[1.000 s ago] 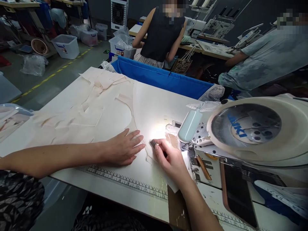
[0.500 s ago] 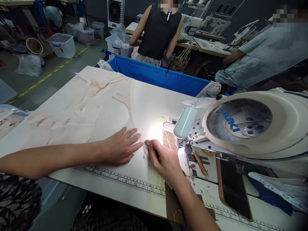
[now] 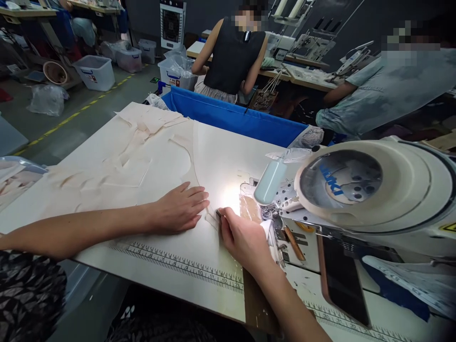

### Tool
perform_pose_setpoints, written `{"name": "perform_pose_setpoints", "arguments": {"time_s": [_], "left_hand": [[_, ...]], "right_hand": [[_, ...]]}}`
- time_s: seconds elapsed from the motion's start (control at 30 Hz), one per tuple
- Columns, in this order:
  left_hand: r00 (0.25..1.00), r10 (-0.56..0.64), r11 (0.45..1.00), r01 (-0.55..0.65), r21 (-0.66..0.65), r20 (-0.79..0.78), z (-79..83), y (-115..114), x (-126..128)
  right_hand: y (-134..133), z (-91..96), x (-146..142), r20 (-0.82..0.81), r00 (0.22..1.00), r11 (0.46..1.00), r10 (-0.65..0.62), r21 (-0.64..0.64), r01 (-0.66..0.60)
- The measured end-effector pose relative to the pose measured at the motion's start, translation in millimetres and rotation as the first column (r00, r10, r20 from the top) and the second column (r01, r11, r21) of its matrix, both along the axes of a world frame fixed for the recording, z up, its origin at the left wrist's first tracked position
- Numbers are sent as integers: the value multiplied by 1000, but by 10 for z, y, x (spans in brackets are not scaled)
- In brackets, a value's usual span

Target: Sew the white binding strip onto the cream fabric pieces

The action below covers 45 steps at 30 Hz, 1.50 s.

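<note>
My left hand (image 3: 181,207) lies flat, fingers stretched, on a narrow curved strip of pale fabric (image 3: 194,173) on the white table. Just right of its fingertips, my right hand (image 3: 244,235) is closed around a small dark tool with a metal tip (image 3: 218,213); most of it is hidden in the fingers, so its kind does not show. The tool's tip is at the near end of the fabric strip. Beyond my right hand stands the sewing machine (image 3: 342,185), its lamp lighting the tabletop.
Thin pale fabric pieces (image 3: 96,178) spread over the table's left side. A wooden-handled tool (image 3: 294,243) and a phone (image 3: 344,280) lie right of my hand. A ruler strip (image 3: 178,263) runs along the front edge. Behind a blue cloth trough (image 3: 235,114), two people sit.
My left hand has drawn slightly back from the right hand, its fingers now closer together. The right hand keeps its hold on the tool. The whole view has shifted slightly.
</note>
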<state>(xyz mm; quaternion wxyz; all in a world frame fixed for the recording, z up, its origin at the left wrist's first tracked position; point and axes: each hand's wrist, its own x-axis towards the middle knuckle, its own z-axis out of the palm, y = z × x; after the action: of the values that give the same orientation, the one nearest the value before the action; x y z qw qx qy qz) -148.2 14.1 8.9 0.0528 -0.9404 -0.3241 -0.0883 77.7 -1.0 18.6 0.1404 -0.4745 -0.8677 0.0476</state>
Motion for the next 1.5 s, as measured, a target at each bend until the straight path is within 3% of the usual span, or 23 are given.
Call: {"name": "perform_pose_setpoints", "arguments": {"time_s": [0.33,0.53,1.03,1.27,1.5], "left_hand": [[1000,-8,1000,8,-23,1,-6,-12,-1],[1000,-27,1000,27,5,4,-20,-14,-4],[1000,-25,999,26,28,-9,-12,-34,34],[1000,-15,1000,15,2,-20,14,-26,36],[998,-43,999,43,-3,-39,-3,-55,42]], "right_hand": [[268,2,-145,-141,989,994,-30,-108,15],[269,-100,-188,-174,984,993,-43,-116,23],[272,-137,-193,-161,986,995,-39,-95,24],[217,-12,-123,-140,990,996,0,-92,-13],[197,0,-39,-254,966,990,-47,-143,11]]}}
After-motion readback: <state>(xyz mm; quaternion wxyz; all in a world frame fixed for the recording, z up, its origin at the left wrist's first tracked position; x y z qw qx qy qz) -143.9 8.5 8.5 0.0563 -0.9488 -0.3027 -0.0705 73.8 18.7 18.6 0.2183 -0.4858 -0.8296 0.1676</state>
